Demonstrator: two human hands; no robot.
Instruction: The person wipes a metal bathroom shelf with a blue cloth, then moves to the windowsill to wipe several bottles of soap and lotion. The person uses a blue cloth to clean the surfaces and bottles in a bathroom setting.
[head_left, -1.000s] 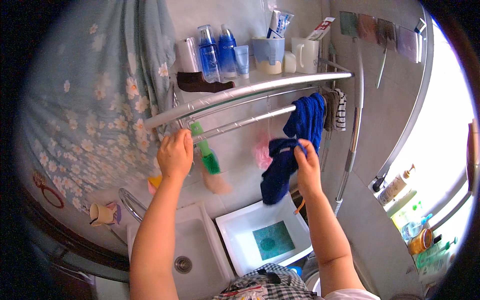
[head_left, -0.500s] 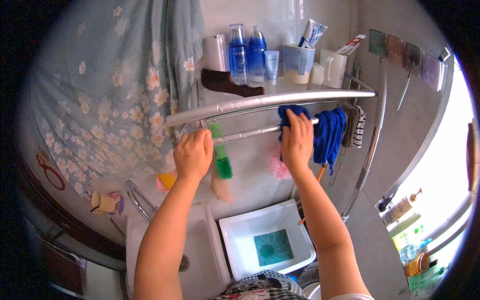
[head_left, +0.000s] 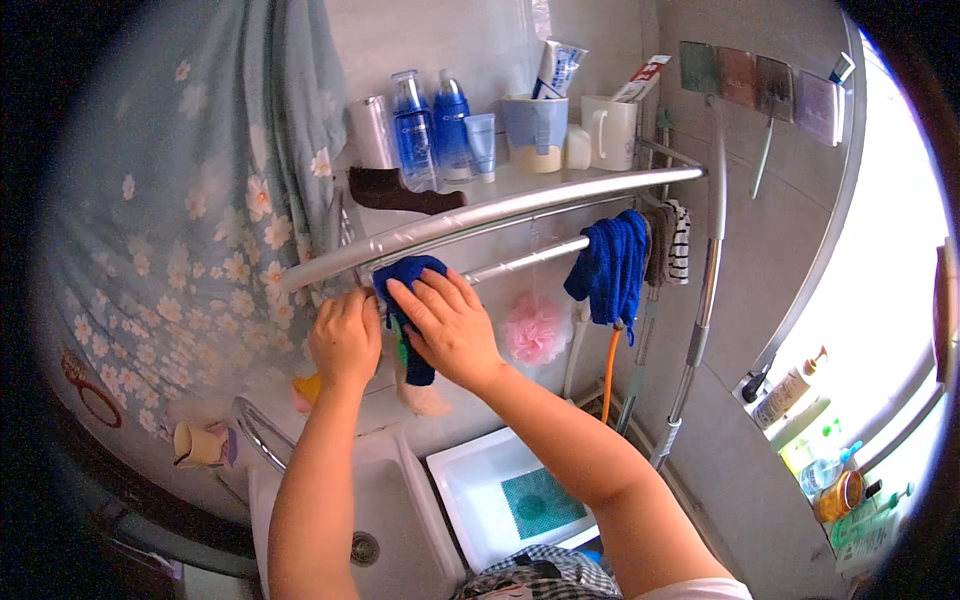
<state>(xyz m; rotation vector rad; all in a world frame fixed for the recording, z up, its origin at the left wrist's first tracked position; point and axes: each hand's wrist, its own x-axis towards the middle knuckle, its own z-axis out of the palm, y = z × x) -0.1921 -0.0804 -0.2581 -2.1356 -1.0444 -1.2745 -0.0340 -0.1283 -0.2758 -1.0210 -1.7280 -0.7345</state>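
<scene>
Smooth, silvery metal tube makes up the lower rail (head_left: 530,260), which runs beneath the bowed front bar (head_left: 500,215) of the glass shelf (head_left: 480,192). At the rail's left end, the left hand (head_left: 346,338) is clamped with curled fingers, their undersides hidden. Just beside it, near that same end, the right hand (head_left: 448,322) clasps the dark blue cloth (head_left: 410,268) over the rail; the two hands are close together. The cloth looks soft, matte and finely napped, bunched thick on top of the rail, with a darker, limp tail hanging below the fingers and partly covering a green brush (head_left: 401,350). Toward the rail's right end hangs a brighter blue towel (head_left: 612,268), plush and deeply folded, and below the rail, between cloth and towel, is a ruffled pink mesh puff (head_left: 537,328). A dark brown comb (head_left: 405,190) with a wavy outline lies along the shelf's front edge near its left corner, in front of glossy blue bottles (head_left: 413,135). Toward the shelf's right corner stand a blue-and-cream cup (head_left: 536,122) and a white mug (head_left: 613,145). Lower down, a smooth white basin (head_left: 465,470) holds a green mesh patch (head_left: 541,503).
</scene>
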